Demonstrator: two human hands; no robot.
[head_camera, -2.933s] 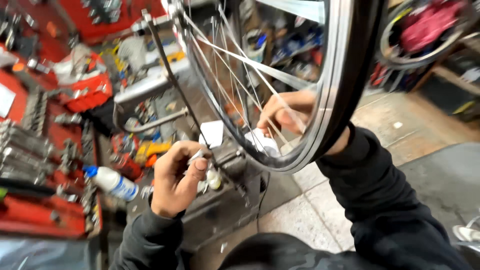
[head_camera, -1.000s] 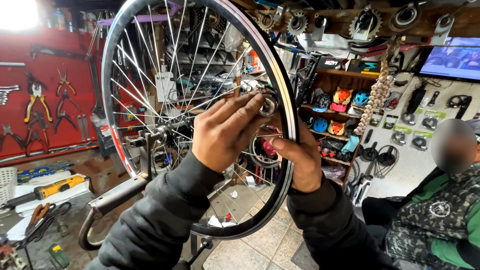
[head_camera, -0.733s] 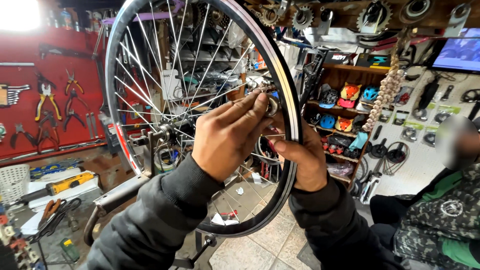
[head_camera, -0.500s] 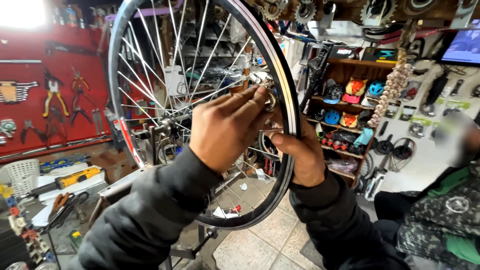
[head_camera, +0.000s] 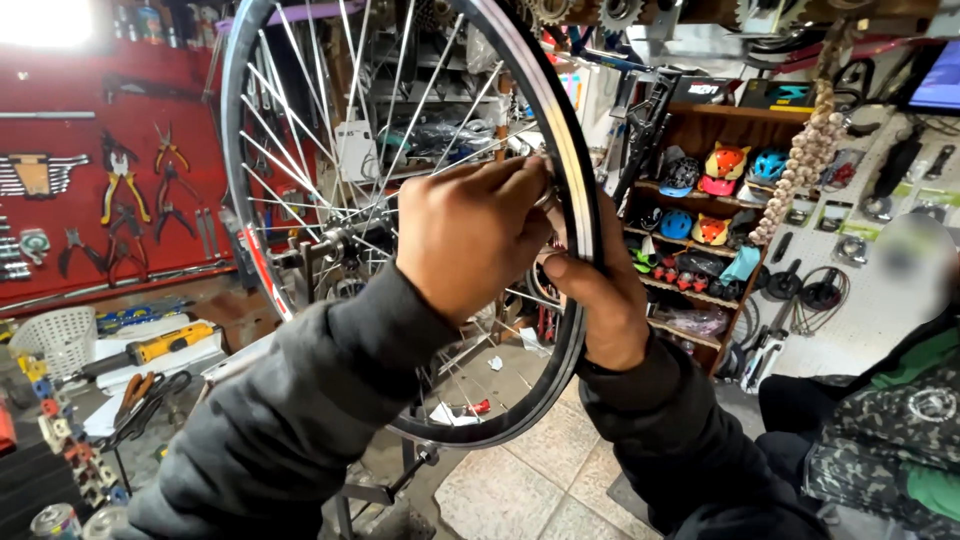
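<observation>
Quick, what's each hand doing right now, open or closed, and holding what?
Left hand: closed, fingers pinching at the rim of the bicycle wheel; what they pinch is hidden.
Right hand: closed, gripping the rim from the outer side.

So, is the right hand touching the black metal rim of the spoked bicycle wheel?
Touching. The head view shows the right hand wrapped over the black metal rim, its fingers pressing its edge.

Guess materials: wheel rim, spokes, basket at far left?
Rim: likely aluminium, with a bright machined side band beside black, sharp reflections.
Spokes: probably steel wire; thin, straight, silvery glints.
Basket: looks like white moulded plastic, matte, with an open lattice wall.
</observation>
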